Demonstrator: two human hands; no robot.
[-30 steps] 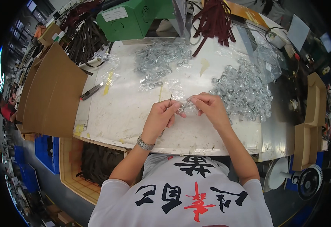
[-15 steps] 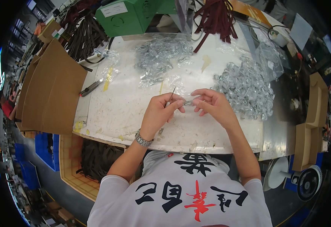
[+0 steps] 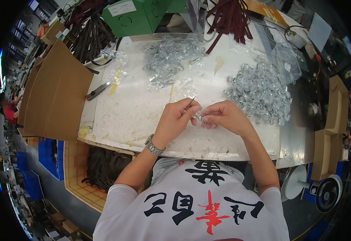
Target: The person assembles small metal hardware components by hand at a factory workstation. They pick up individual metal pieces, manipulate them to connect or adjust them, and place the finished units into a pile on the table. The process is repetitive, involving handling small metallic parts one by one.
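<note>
My left hand (image 3: 177,120), with a metal watch at its wrist, is closed around a thin, dark pointed tool (image 3: 190,103) whose tip sticks up past the fingers. Between both hands, above the white table (image 3: 143,132), is a small shiny metal clasp (image 3: 198,115). Its exact shape is partly covered by fingertips. My right hand (image 3: 225,117) pinches the clasp from the right side. Right of it lies a heap of small clear bags with metal parts (image 3: 260,92). Farther off, a second heap of similar bags (image 3: 169,58) spreads out.
An orange-black utility knife (image 3: 97,92) lies left, beside a cardboard box (image 3: 57,92). Dark red straps (image 3: 229,20) and a green machine (image 3: 133,16) stand at the back. Below the table's left edge is a yellow crate (image 3: 75,172) with dark straps. A fan (image 3: 329,195) stands lower right.
My hands have come closer together, the right one turning inward with its fingers now bunched on the clasp. The pointed tool has tilted further to the right.
</note>
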